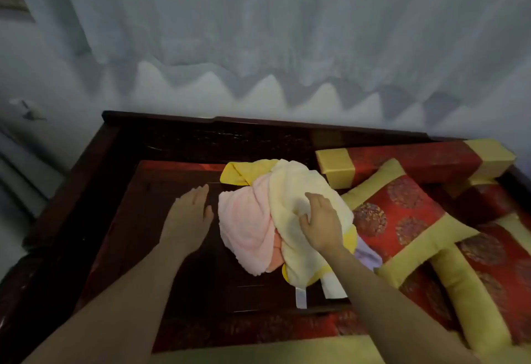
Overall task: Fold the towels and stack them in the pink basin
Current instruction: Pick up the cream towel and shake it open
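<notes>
finding: the towels lie in one unfolded heap at the centre of the dark wooden table (135, 220); the pale yellow towel (296, 182) is on top, the pink towel (247, 225) shows under it at 9 o'clock, a bright yellow towel (238, 174) at 11 o'clock, a lavender towel (366, 256) at 5 o'clock; the pink basin is not in view.

hands: your left hand (189, 217) lies flat on the bare wood at 9 o'clock of the heap, fingers straight, grasping nothing; your right hand (323, 228) rests on the pale yellow towel, thumb and forefinger pinching a pucker of cloth.

assessment: folding has not begun; the step in hand looks like separating the top towel.

recommendation: lift the pale yellow towel by one edge rather than its middle, so it hangs open and the pink towel does not drag with it; find its corners, perhaps by the white tags (301, 297) at 6 o'clock; spread it on the bare wood by your left hand; keep it away from the red cushion (402, 214) at 3 o'clock; match the edges before each crease, pressing each flat.
</notes>
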Motion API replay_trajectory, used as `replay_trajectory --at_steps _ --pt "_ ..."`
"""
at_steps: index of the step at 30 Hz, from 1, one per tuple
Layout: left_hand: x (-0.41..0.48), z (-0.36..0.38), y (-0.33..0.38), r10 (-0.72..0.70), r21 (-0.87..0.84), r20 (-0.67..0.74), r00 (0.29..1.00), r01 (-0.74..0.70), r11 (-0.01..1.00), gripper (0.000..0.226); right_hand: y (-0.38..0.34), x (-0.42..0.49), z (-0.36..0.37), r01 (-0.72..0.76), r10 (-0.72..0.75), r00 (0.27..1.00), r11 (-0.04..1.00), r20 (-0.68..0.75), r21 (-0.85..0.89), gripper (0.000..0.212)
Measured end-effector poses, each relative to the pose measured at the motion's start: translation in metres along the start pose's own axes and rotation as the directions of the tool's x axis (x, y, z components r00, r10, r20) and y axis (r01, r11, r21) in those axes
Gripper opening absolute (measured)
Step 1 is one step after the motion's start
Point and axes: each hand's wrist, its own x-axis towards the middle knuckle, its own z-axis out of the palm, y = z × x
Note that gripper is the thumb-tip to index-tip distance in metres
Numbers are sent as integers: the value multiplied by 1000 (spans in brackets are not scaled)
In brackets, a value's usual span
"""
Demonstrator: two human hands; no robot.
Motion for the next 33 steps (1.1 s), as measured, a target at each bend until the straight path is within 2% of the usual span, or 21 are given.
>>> replay_trajectory --at_steps 2,4,7,9,10,12,14,15,17,18,20,21,22,24,27,29,30,31,32,33 --pt "10 7 -9 -44 -36 16 999 45 998 55 5 1 13 -57 58 998 998 23 -36 47" --pt "12 17 -18 -49 -28 64 997 51 998 55 11 -8 27 -138 157 980 979 119 -153 43" --pt "24 28 -23 -19 -26 118 993 22 999 54 23 -8 38 -264 360 909 888 211 -377 39" --pt "34 30 -23 -30 -57 161 987 39 998 54 28 -6 39 -259 408 881 841 241 -476 30" --pt "40 33 -23 -23 -78 176 984 37 996 53 31 -6 41 -235 396 887 830 237 -506 26" --pt "56 43 -17 -11 -121 236 972 40 992 52 30 -10 41 -141 268 938 876 221 -462 22" --pt "73 55 0 -43 -188 321 946 108 976 52 22 -22 37 17 70 966 943 249 -332 20" --pt "85 64 15 -73 -239 357 931 167 956 52 19 -27 31 76 -3 957 968 289 -241 18" --pt "104 80 46 -159 -361 445 881 339 869 59 7 -36 18 206 -148 925 969 349 -137 17" --pt "111 87 63 -209 -440 507 836 460 771 64 3 -42 12 256 -196 912 958 360 -127 17" --pt "126 103 87 -254 -574 610 751 639 512 71 -1 -50 6 366 -277 893 906 356 -214 19" --pt "134 109 97 -256 -617 630 733 673 408 76 0 -54 3 382 -277 889 888 366 -256 22" --pt "139 115 105 -249 -641 641 726 685 347 84 4 -57 3 391 -281 884 883 373 -259 22" --pt "144 120 117 -204 -660 652 730 679 321 93 14 -62 5 414 -323 855 896 405 -160 20" --pt "149 121 129 -138 -630 677 723 666 399 81 18 -58 -1 364 -311 831 931 461 -28 21" --pt "151 104 131 -13 -675 672 740 619 402 67 17 -54 -3 247 -235 852 968 468 37 29" --pt "147 88 133 69 -725 653 754 597 343 63 19 -51 -5 153 -171 867 985 468 75 34" --pt "138 70 129 147 -772 628 764 588 241 58 20 -49 -7 59 -104 871 992 479 109 36" --pt "126 52 123 187 -789 614 766 598 142 50 22 -45 -10 -19 -60 874 987 482 157 38" --pt "112 42 109 197 -780 623 757 619 90 42 24 -42 -14 -80 -29 878 975 477 208 40"
